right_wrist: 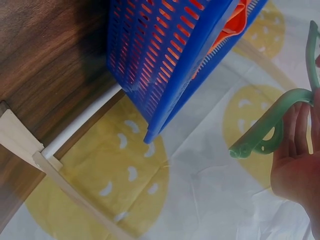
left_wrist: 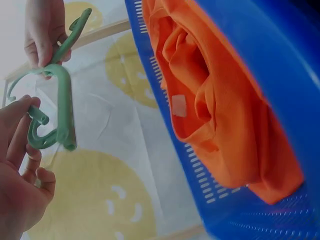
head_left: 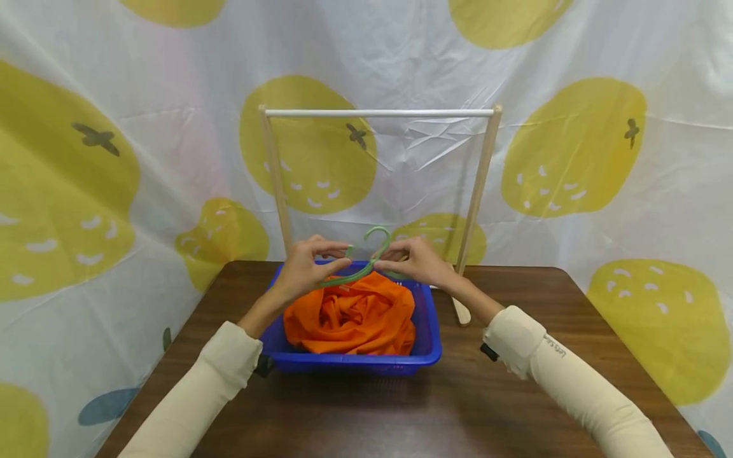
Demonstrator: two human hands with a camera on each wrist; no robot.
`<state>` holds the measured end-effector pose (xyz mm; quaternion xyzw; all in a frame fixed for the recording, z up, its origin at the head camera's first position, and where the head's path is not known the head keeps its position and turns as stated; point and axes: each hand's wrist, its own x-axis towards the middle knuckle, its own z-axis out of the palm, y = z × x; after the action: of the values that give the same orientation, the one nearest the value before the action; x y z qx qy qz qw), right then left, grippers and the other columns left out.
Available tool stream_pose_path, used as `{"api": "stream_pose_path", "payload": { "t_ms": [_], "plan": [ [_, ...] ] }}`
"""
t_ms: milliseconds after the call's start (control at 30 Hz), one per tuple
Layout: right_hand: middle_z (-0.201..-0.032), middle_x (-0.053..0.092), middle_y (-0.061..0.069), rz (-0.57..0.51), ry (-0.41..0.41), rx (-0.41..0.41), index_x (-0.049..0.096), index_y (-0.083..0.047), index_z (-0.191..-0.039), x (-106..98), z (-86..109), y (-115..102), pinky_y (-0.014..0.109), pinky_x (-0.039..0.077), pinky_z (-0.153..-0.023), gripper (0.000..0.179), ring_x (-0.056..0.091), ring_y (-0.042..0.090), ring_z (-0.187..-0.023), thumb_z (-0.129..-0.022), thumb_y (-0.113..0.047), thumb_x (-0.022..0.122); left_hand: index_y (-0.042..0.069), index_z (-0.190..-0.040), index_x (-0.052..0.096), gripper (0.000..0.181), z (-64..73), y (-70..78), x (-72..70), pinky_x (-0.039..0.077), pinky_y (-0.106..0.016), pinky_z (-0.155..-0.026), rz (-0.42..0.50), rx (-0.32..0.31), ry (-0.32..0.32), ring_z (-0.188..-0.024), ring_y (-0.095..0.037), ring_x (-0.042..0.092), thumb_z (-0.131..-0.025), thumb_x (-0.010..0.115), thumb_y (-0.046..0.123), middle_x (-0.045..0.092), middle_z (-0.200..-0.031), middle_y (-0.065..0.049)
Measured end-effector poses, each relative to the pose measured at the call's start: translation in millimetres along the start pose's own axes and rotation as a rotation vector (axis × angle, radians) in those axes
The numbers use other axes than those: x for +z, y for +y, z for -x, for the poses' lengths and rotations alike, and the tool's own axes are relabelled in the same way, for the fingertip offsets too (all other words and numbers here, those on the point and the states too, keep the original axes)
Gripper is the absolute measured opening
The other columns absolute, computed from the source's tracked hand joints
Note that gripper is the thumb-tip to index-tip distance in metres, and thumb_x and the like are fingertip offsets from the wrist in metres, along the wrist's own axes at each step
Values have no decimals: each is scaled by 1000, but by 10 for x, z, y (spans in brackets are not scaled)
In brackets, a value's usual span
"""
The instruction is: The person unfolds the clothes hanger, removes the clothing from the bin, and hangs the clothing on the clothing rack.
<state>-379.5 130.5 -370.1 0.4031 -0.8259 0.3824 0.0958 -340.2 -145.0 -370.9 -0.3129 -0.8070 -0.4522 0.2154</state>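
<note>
A green plastic clothes hanger [head_left: 359,275] is held up over the blue basket, its hook pointing up. My right hand [head_left: 419,259] pinches it at the middle, just below the hook. With thumb and fingertips, my left hand [head_left: 306,264] grips a short green part of the hanger, seen closer in the left wrist view as a green end piece [left_wrist: 39,115]. Beneath both hands, an orange garment [head_left: 372,318] lies bunched in the basket [head_left: 355,360]. A small pale label [left_wrist: 179,105] shows inside its neckline in the left wrist view.
Behind the basket stands a rack with a white bar [head_left: 378,113] across two wooden posts [head_left: 482,175]. Its wooden foot [head_left: 461,313] rests on the dark wooden table [head_left: 515,394], right of the basket. A fruit-print curtain [head_left: 429,70] hangs behind.
</note>
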Motion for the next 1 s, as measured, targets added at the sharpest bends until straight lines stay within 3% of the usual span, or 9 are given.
{"api": "stream_pose_path", "payload": {
  "t_ms": [233, 533, 767, 1000],
  "plan": [
    [-90, 79, -1, -4, 12, 23, 81, -11, -94, 0, 53, 34, 35, 60, -73, 8, 76, 15, -83, -92, -19, 82, 11, -121, 79, 34, 61, 26, -225, 50, -40, -81, -28, 10, 55, -94, -25, 64, -88, 85, 15, 76, -94, -4],
    [-88, 79, -4, 22, 51, 95, 82, -13, -96, -122, 104, 108, 35, 58, -76, 9, 75, 13, -83, -92, -22, 82, 14, -127, 76, 41, 211, -33, -565, 43, -32, -73, -33, -32, 124, -86, -23, 64, -88, 86, 14, 73, -100, -9],
    [-88, 79, -2, 37, 83, 85, 82, -10, -97, -223, 147, 135, 35, 58, -77, 12, 75, 14, -83, -91, -22, 83, 12, -125, 77, 41, 353, -164, -637, 45, -22, -75, -85, -4, 128, -87, -17, 58, -85, 87, 10, 80, -92, -3],
    [-87, 79, -1, 32, 93, 73, 82, -10, -96, -251, 154, 148, 41, 58, -77, 11, 75, 14, -82, -91, -20, 83, 11, -124, 77, 40, 443, -249, -627, 50, -27, -71, -157, 8, 92, -85, -14, 57, -85, 87, 9, 80, -90, 1]
  ]
}}
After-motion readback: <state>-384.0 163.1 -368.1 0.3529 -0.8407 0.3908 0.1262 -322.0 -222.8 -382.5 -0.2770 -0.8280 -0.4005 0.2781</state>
